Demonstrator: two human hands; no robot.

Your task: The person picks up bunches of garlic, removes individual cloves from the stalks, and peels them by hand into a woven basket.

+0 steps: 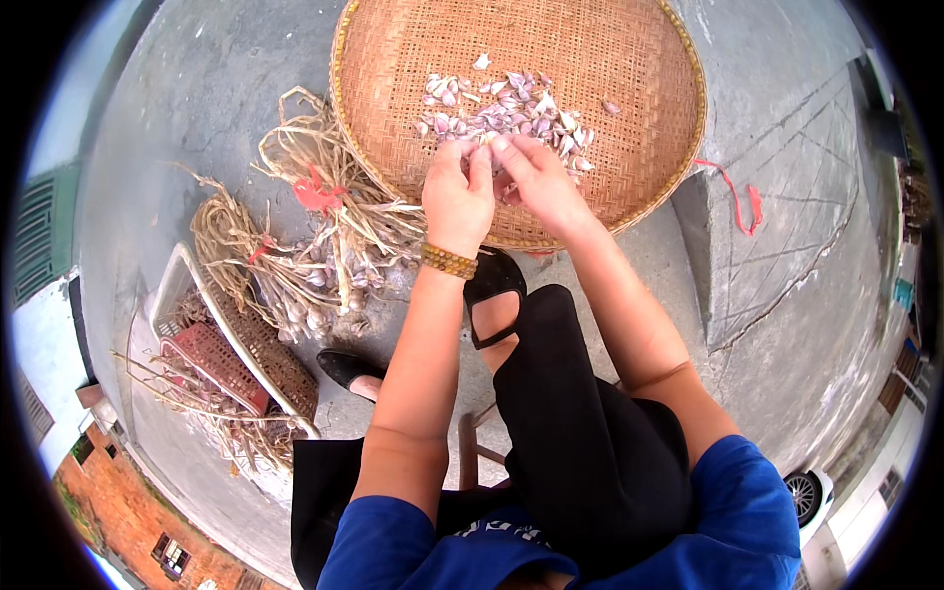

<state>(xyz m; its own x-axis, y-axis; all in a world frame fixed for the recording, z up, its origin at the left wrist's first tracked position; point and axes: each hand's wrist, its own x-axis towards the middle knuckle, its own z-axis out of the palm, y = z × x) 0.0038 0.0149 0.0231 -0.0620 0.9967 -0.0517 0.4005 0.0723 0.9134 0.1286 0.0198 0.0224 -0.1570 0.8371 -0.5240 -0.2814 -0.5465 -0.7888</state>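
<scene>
My left hand (pixel 459 188) and my right hand (pixel 537 181) meet over the near half of a round woven bamboo tray (pixel 634 155). Pinched between their fingertips is a small pale piece of garlic (pixel 487 138), mostly covered by the fingers. Part of another purplish piece shows under my right palm, though its outline is hidden. Just beyond the fingers lies a loose heap of purple-white garlic cloves (pixel 509 110). A single clove (pixel 611 108) sits apart to the right, and another (pixel 481 61) lies farther up. A beaded bracelet (pixel 448 261) circles my left wrist.
Dried garlic bunches (pixel 324 273) tied with red strips (pixel 317 190) lie left of the tray on concrete. Beside them a plastic basket (pixel 214 324) rests on its side near dry stalks (pixel 243 435). A red ribbon (pixel 737 195) lies on a raised concrete slab (pixel 782 214) at right.
</scene>
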